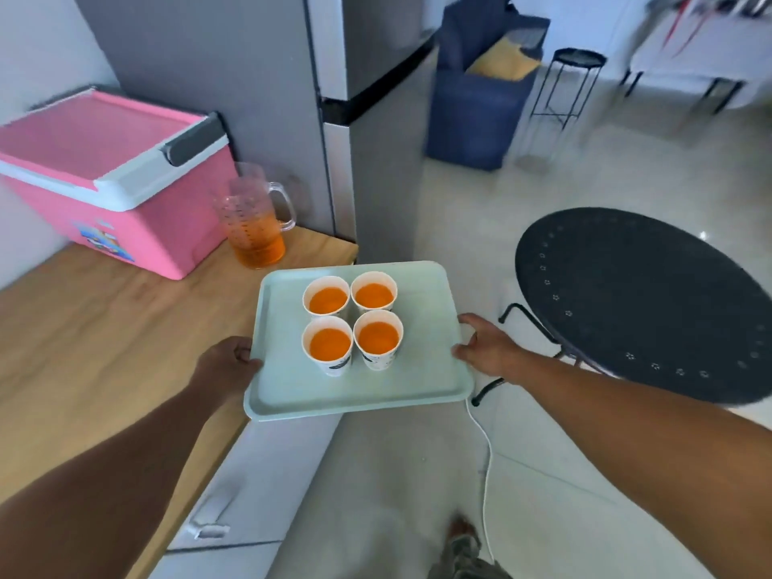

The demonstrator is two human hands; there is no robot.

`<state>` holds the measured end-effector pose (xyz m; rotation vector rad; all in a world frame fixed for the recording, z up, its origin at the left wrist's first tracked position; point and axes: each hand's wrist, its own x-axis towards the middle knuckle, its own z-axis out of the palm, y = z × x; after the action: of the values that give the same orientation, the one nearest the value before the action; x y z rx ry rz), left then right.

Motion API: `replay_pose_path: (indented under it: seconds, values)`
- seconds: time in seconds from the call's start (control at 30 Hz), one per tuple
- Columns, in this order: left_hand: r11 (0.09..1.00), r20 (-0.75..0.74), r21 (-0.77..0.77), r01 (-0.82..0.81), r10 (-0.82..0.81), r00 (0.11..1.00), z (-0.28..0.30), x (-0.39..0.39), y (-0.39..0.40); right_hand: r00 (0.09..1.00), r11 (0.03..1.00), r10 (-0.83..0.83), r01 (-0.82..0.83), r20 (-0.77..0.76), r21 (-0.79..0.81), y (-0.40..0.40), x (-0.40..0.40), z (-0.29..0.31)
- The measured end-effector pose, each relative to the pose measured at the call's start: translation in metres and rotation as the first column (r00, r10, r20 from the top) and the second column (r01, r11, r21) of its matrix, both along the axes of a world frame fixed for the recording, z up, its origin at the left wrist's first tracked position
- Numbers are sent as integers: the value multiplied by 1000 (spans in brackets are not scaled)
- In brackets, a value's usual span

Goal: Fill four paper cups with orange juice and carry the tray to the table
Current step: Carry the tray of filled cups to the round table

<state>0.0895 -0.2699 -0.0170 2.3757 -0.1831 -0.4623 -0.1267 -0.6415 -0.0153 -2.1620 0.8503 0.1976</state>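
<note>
A pale green tray (pixel 359 390) is held in the air, partly past the wooden counter's edge. Several white paper cups (pixel 353 323) stand close together on its far half, each filled with orange juice. My left hand (pixel 227 361) grips the tray's left rim. My right hand (pixel 486 344) grips the right rim. A clear jug (pixel 255 219) with orange juice in its bottom stands on the wooden counter (pixel 96 328) behind the tray. A round black metal table (pixel 643 302) stands to the right.
A pink cooler box (pixel 113 177) sits on the counter at the left. A grey fridge (pixel 334 106) stands behind the tray. A white cable (pixel 486 461) runs across the tiled floor. A blue armchair (pixel 480 98) and a black stool (pixel 564 98) are farther back.
</note>
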Motion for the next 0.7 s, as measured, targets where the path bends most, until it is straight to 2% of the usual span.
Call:
replay_pose_path:
  seconds: [0.3,0.57,0.7]
  values:
    - [947,-16,27,321,-321,947,-6,-24,-205,933,933,-358,356,26,51,-126,-136,-5]
    - [874,-39,0,487,-486,873,-10,-82,-365,876,875,-482,481,-23,-52,-226,-238,-11]
    - [850,-33,-51,524,-526,850,-13,-111,-430,833,832,-554,553,-5,-31,-263,-275,-16]
